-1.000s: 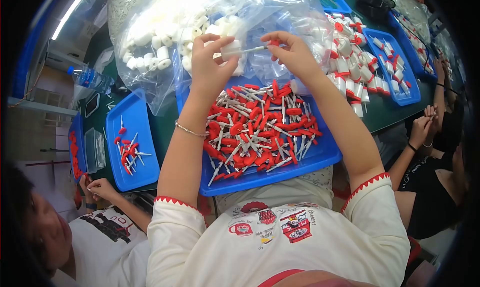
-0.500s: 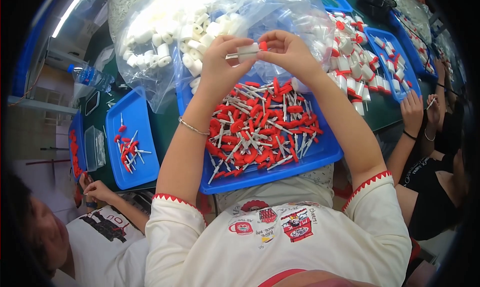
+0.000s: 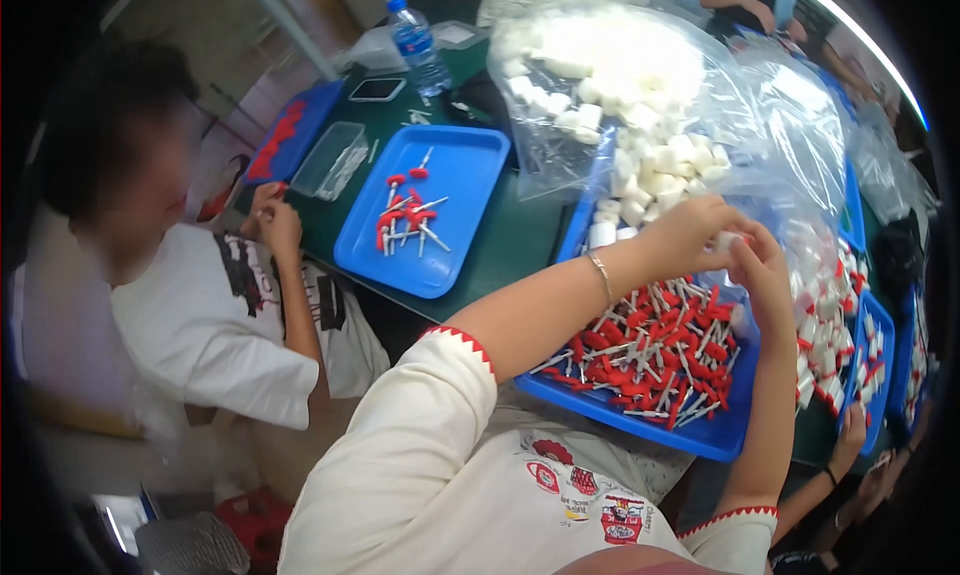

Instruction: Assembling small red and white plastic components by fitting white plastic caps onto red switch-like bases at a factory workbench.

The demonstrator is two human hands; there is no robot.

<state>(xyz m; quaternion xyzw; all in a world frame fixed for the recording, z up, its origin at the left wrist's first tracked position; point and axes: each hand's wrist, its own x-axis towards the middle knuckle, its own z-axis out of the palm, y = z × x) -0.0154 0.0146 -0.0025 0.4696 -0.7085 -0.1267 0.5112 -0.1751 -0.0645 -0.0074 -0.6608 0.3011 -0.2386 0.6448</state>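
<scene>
My left hand [image 3: 690, 233] and my right hand [image 3: 762, 265] meet above the near blue tray, fingers closed around a small white foam roller [image 3: 729, 242]. A little red shows at the roller's end; my fingers hide much of it. Below them, the blue tray [image 3: 590, 409] holds a heap of red pieces with thin white stems [image 3: 665, 350]. Plain white foam rollers [image 3: 675, 160] lie just beyond my left hand, spilling from a clear plastic bag [image 3: 540, 140]. To the right of my right hand are white rollers with red ends [image 3: 822, 360].
At left, a person [image 3: 230, 305] handles a small red piece beside a clear box [image 3: 330, 163]. A blue tray [image 3: 460, 250] with several red-and-white pieces, a phone [image 3: 377, 90] and a water bottle [image 3: 420, 50] stand nearby. Another worker's hand [image 3: 852, 430] is near the right tray [image 3: 873, 415].
The view has swung left, so the tray and my hands appear farther right and the person at left shows more fully. Both hands still hold the roller together, which is now more covered by fingers.
</scene>
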